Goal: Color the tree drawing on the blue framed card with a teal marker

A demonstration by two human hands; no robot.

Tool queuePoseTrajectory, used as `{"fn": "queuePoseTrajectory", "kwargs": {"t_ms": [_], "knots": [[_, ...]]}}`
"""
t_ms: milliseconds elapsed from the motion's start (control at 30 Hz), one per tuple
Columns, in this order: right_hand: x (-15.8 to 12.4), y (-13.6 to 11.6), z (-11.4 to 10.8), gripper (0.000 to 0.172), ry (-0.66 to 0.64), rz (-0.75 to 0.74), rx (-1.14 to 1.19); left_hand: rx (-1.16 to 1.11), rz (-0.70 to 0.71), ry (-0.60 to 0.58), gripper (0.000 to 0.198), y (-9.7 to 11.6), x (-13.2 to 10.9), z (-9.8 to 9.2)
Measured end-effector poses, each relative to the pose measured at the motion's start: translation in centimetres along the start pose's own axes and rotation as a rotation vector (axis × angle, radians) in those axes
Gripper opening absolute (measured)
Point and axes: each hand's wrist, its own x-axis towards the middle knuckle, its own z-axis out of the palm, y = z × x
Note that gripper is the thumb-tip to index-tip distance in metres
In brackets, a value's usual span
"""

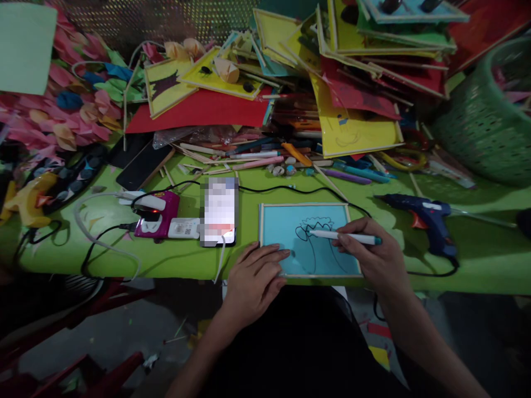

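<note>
We are looking at a smooth blue rectangular panel (274, 221) lying near the middle of the green tabletop (489, 260), thin pale strips edging it like a frame. Dark outlines are running over its face: a scalloped cloud shape, a zigzag, a small loop and long curves. Our right hand (375, 251) is pinching a slim, round white marker (360, 237) between thumb and fingers, over the panel's right half. Our left hand (257, 279) is lying open, fingers loosely extended, across the panel's near left corner, grasping nothing.

To the left, a glossy magenta power block (170, 207) is sitting beside a white adapter (185, 228) carrying a square printed code (its print is too small for us to read). The phone (219, 213) is showing only blurred blocks. On the right, a dark blue plastic glue gun (433, 218) is bearing a pale label we are not managing to read.

The marker's tip is pointing left at the outlines, its long axis running left to right, the green rear end leaning slightly nearer; whether the tip is touching, we cannot tell.
</note>
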Motion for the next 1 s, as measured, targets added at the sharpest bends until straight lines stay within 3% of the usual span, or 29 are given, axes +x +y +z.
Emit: {"fn": "queuePoseTrajectory", "kwargs": {"t_ms": [1000], "knots": [[-0.03,-0.67,0.30,0.017,0.004,-0.024,-0.041,-0.010,-0.014,-0.018,0.021,0.04,0.05,-0.16]]}}
